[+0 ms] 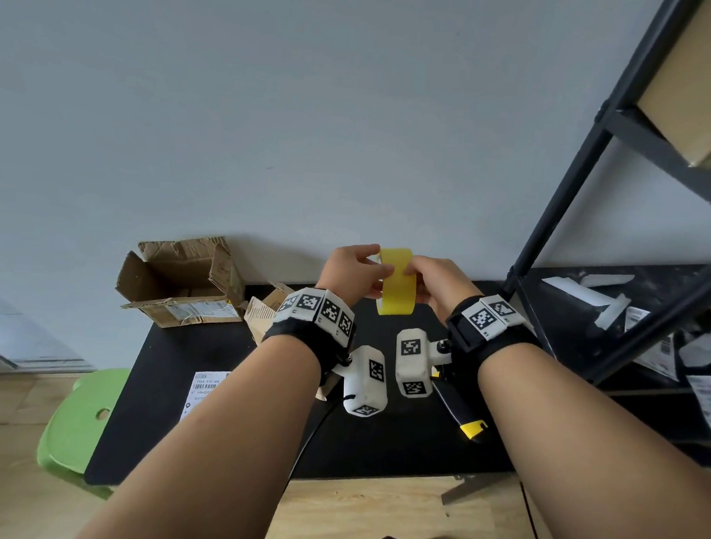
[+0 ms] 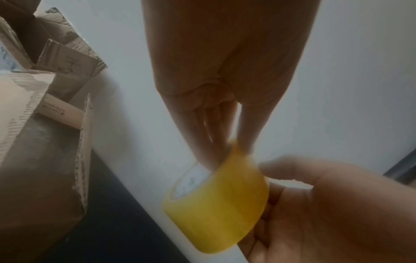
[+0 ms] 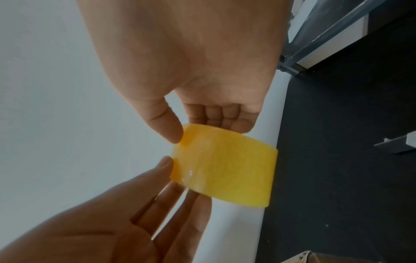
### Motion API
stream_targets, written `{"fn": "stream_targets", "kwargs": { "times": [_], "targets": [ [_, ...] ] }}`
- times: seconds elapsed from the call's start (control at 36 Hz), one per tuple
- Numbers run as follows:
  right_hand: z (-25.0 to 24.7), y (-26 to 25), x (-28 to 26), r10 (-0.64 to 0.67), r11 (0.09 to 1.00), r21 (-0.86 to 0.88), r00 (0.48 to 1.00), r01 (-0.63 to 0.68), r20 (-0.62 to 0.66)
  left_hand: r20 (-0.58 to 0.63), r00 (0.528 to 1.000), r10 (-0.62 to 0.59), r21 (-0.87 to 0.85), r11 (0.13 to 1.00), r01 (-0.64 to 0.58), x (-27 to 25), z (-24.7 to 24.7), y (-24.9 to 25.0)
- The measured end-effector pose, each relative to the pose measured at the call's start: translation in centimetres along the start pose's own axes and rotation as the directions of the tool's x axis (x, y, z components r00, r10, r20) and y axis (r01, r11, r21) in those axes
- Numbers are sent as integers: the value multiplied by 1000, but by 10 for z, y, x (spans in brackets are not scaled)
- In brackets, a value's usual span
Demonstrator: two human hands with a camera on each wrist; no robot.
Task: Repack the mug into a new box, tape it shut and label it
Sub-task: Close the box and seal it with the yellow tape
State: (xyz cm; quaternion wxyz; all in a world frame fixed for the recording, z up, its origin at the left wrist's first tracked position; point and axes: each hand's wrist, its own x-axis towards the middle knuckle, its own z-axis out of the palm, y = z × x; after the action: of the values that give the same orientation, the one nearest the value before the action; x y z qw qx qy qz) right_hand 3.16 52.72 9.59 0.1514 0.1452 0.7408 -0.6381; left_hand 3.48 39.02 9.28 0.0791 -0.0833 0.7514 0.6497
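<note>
A yellow tape roll (image 1: pixel 397 280) is held up in front of the wall, above the back of the black table (image 1: pixel 375 447). My left hand (image 1: pixel 370 270) grips it from the left; in the left wrist view its fingers (image 2: pixel 216 142) reach into the roll's white core (image 2: pixel 191 179). From the right, my right hand (image 1: pixel 416 273) pinches the roll's top edge (image 3: pixel 202 131) between thumb and fingers. A smaller cardboard box (image 1: pixel 264 309) sits mostly hidden behind my left wrist. No mug is visible.
A torn open cardboard box (image 1: pixel 180 282) stands at the table's back left. A printed label (image 1: pixel 207 385) lies at the left, a yellow-and-black cutter (image 1: pixel 463 411) at the right. A dark metal rack (image 1: pixel 593 210) stands on the right, and a green stool (image 1: pixel 78 422) sits left of the table.
</note>
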Motion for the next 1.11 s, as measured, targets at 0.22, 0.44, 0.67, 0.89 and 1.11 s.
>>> {"fn": "stream_targets", "kwargs": {
  "times": [0.22, 0.44, 0.67, 0.89, 1.11],
  "targets": [
    [2, 5, 3, 2, 1000, -21, 1000, -2, 4, -14, 1000, -15, -18, 1000, 15, -5, -2, -2],
    [5, 1, -2, -15, 989, -143, 999, 21, 44, -72, 997, -25, -72, 997, 20, -6, -4, -8],
    [8, 3, 0, -35, 982, -184, 996, 49, 79, -88, 996, -25, -88, 996, 17, -6, -7, -9],
    [8, 0, 3, -26, 998, -60, 1000, 26, 7, -36, 999, 6, -67, 998, -9, -7, -11, -5],
    [8, -4, 3, -30, 993, -117, 1000, 31, 6, 23, 999, -29, -82, 996, 31, -6, -11, -5]
  ]
}}
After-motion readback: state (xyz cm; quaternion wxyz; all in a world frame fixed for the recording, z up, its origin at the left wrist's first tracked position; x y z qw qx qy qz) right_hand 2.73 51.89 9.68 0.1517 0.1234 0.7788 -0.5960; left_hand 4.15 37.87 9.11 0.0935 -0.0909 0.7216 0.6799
